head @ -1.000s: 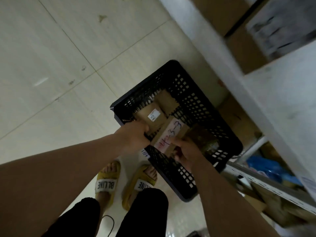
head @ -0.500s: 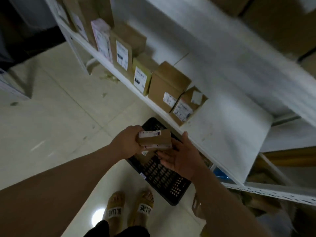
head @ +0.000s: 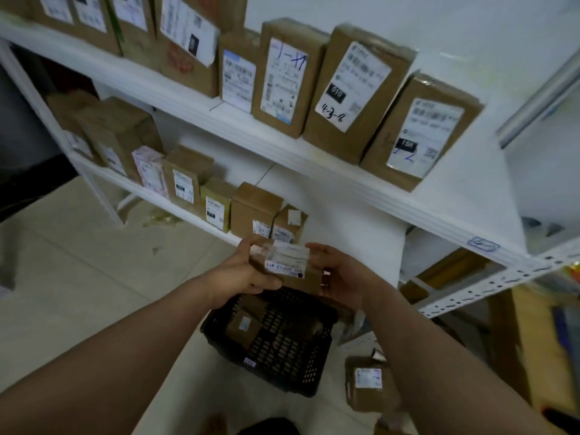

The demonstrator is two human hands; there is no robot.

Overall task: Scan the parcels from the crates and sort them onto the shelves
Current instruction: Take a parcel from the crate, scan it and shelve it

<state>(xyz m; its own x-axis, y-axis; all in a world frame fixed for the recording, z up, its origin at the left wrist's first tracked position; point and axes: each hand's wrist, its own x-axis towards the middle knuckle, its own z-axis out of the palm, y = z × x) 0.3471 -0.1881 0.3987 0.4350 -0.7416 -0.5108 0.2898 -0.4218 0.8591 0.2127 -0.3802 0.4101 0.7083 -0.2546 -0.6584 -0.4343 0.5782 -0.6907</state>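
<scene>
Both hands are on one small brown parcel [head: 287, 262], held up at about the level of the lower shelf [head: 345, 221]. The left hand [head: 248, 273] has its fingers wrapped around the parcel's left end, and the right hand [head: 343, 276] cups the right end with the thumb over the top. The white label faces up, but the print is too blurry to read.

Right behind the hands, and pretty much touching the far side of the parcel from this angle, is a little tilted box [head: 288, 224], the last in a row of parcels running off to the left of the left hand. Next to it is a taller brown box [head: 254, 210]. So the spot straight ahead is taken, and the bare white board starts just past the right hand.

Above the hands, the upper shelf [head: 219, 120] is packed with upright parcels, including one marked 4-3-8 [head: 354, 89].

Directly below the hands sits the black crate [head: 282, 343] on the tiled floor [head: 78, 262], with at least one labelled parcel inside [head: 244, 326]. Below the right forearm, another taped box [head: 367, 384] sits on the floor just beside the crate.
</scene>
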